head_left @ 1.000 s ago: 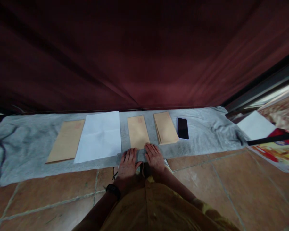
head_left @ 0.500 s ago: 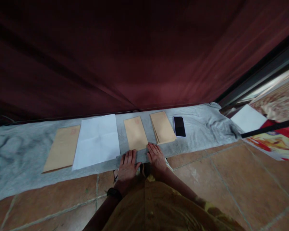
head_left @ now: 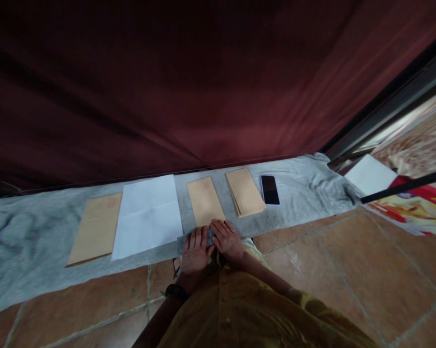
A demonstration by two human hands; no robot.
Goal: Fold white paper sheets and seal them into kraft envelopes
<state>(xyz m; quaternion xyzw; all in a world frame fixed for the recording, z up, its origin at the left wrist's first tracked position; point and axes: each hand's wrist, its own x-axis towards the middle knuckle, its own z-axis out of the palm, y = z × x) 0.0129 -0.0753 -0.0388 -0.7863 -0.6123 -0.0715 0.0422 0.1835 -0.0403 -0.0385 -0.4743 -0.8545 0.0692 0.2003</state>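
Hands, head view: left hand (head_left: 194,253) and right hand (head_left: 227,243) lie side by side, palms down, fingers flat and close together, at the near edge of the grey cloth (head_left: 301,193). Neither visibly grips anything; whether something is pinned beneath them cannot be told.
Middle brown envelope (head_left: 205,198): it lies flat on the cloth straight ahead of the hands, its long sides running away from the person. The right fingertips are at its near end, though contact is unclear; the left fingers rest just below it.
Envelope handling: probably light, fairly stiff for paper, easy to crease. The long edges look the best place to take hold, since the flat face offers little to pinch.
Cloth handling: apparently soft and plush, likely to bunch if pushed; a palm laid flat should steady it.
White sheet (head_left: 149,217): spread flat left of the middle envelope, faintly creased. It looks thin and floppy, best lifted by a corner.
Left brown envelope (head_left: 96,227): just beside the sheet's far-left edge, slanted.
Envelope stack (head_left: 245,193): right of the middle envelope, its layers slightly fanned.
Smartphone (head_left: 269,190): just beside the stack, dark screen up; probably the heaviest and slickest item here.
Wristband (head_left: 176,291): black, on the left wrist.
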